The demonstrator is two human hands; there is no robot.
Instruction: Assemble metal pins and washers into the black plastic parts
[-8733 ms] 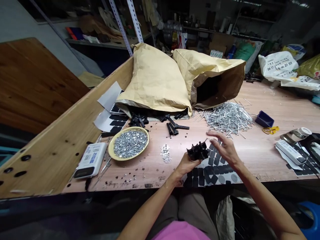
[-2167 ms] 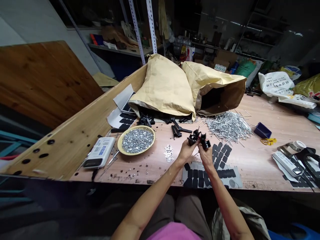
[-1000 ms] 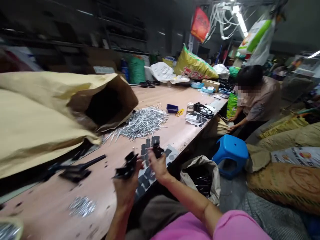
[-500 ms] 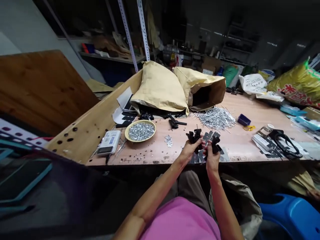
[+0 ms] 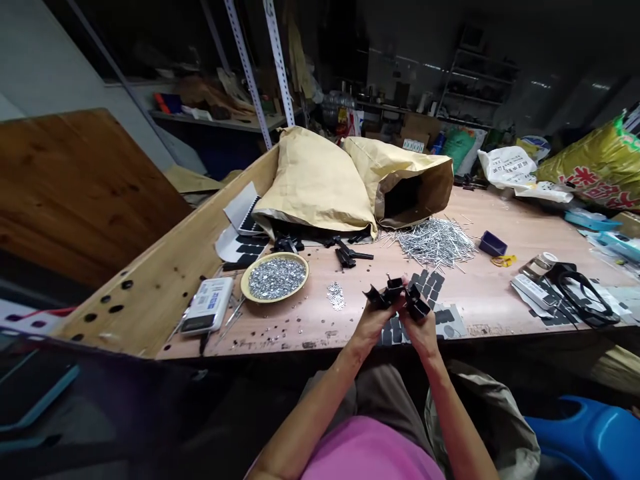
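Note:
Over the near edge of the workbench, my left hand [image 5: 371,325] is closed around a black plastic clamp-like part [image 5: 384,295] with a curved jaw at its end. Close beside it, my right hand [image 5: 421,331] grips a second black plastic part [image 5: 416,305]. The two parts sit side by side and seem to touch; their lower portions are hidden by my fingers. Under my hands lie sheets of dark grey adhesive pads [image 5: 429,285]. Farther back on the bench rests another black clamp-like part [image 5: 347,256].
A yellow bowl [image 5: 245,288] of small metal pieces and a white box-shaped device [image 5: 214,303] stand left. Behind are paper sacks [image 5: 320,177] and a heap of metal pins [image 5: 435,241]. A blue tray [image 5: 493,244] and black cable [image 5: 583,297] lie right; a blue stool [image 5: 595,433] stands below.
My hands have drawn closer together, and the two black parts have tilted from roughly upright to side by side with their ends facing outward. The camera view has shifted slightly.

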